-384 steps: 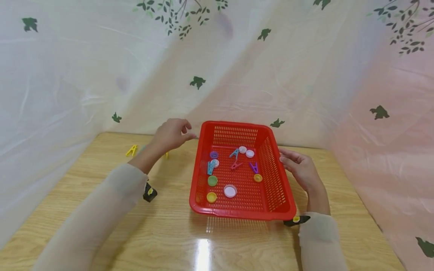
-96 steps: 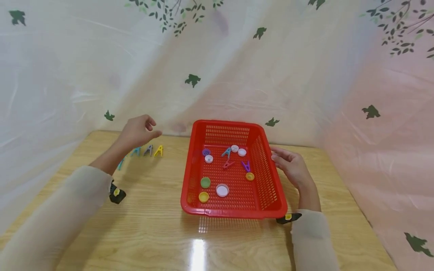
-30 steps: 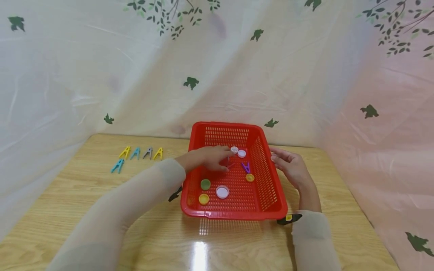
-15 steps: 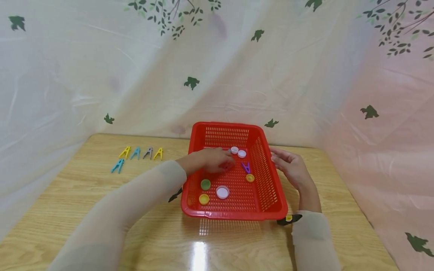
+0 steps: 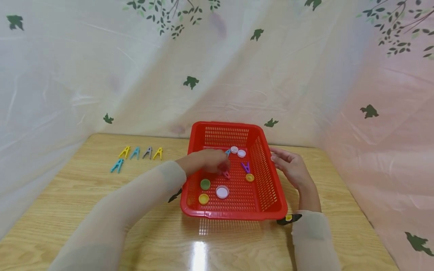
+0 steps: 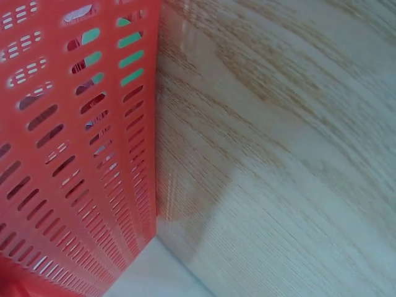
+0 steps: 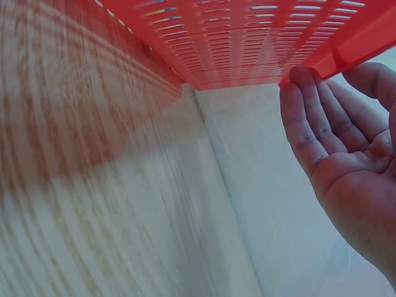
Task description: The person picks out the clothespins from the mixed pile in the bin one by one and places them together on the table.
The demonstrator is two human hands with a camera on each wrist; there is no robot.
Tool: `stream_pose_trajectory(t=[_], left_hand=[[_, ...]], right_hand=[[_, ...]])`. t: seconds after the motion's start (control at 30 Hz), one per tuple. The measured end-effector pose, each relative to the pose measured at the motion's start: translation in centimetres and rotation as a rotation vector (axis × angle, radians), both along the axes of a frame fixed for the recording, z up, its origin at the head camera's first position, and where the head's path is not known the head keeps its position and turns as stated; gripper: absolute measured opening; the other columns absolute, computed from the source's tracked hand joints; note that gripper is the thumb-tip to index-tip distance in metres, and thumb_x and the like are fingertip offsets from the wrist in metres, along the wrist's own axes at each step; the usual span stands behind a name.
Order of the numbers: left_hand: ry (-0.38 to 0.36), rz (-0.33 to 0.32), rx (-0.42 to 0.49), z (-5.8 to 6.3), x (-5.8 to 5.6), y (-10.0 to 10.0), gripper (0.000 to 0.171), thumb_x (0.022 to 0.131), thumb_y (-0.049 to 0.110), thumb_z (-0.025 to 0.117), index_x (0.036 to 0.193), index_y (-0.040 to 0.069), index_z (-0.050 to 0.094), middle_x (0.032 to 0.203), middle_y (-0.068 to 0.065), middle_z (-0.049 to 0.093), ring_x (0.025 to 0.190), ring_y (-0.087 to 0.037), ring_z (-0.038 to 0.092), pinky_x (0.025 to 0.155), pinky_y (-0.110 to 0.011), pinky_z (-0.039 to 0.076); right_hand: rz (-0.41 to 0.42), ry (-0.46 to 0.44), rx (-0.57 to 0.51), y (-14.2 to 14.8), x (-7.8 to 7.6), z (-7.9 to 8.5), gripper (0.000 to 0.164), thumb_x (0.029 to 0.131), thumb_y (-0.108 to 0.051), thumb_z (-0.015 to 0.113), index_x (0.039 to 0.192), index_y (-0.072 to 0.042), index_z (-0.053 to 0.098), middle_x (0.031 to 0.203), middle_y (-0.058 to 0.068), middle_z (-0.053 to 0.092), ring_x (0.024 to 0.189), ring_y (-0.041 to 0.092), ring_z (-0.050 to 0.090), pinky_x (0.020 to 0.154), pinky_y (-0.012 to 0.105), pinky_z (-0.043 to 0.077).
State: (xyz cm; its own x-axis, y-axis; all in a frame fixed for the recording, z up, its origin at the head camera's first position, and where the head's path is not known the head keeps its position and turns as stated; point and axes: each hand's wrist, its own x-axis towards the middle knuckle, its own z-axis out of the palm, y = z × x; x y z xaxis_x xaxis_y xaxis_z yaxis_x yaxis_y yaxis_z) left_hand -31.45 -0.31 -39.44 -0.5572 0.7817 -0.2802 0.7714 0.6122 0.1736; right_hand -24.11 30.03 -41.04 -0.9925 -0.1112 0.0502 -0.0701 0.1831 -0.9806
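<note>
**Red clothespin (image 5: 226, 174) pinched inside red basket (image 5: 234, 215)**

The red clothespin is grasped between the curled fingers of the left hand (image 5: 214, 161), low over the basket's slotted floor; the fingertips themselves are partly hidden by the knuckles. The basket's right rim is gripped by the right hand (image 5: 292, 165), with the thumb set on one side of the rim and the fingers bent against the other.

Around the left hand, a blue clothespin (image 5: 228, 152) is seen just beyond the knuckles, near two white caps (image 5: 241, 153) placed side by side. A purple clothespin (image 5: 246, 168) is laid just beside an orange cap (image 5: 249, 177), nearer the right wall. Toward the front, a green cap (image 5: 205, 184), a yellow cap (image 5: 204, 199) and a larger white cap (image 5: 222, 192) are spread.

On the wooden table (image 5: 152, 241), well left of the basket, five clothespins (image 5: 135, 153) are laid out: four in a row, coloured yellow, blue, grey and yellow, and another blue one placed in front.
</note>
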Motion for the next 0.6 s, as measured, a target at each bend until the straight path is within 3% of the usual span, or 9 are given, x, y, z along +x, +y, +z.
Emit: stream_pose_trajectory(t=[0.3, 0.6], left_hand=[[0.014, 0.033, 0.002, -0.09, 0.07, -0.08, 0.026, 0.094, 0.029, 0.076, 0.119, 0.024, 0.073, 0.113, 0.005, 0.062, 0.103, -0.012, 0.059, 0.098, -0.036, 0.052], [-0.018, 0.050, 0.042, -0.58, -0.62, 0.01, 0.022, 0.096, 0.037, 0.073, 0.113, 0.024, 0.073, 0.102, 0.010, 0.068, 0.093, -0.009, 0.062, 0.091, -0.032, 0.054]], right_hand=[[0.013, 0.016, -0.013, 0.00, -0.04, 0.04, 0.051, 0.102, -0.025, 0.065, 0.145, -0.002, 0.055, 0.127, 0.002, 0.071, 0.109, 0.014, 0.070, 0.093, 0.030, 0.056], [0.004, 0.014, -0.008, 0.05, -0.14, -0.08, 0.050, 0.101, -0.026, 0.066, 0.145, -0.002, 0.056, 0.128, 0.003, 0.070, 0.109, 0.014, 0.070, 0.094, 0.031, 0.056]])
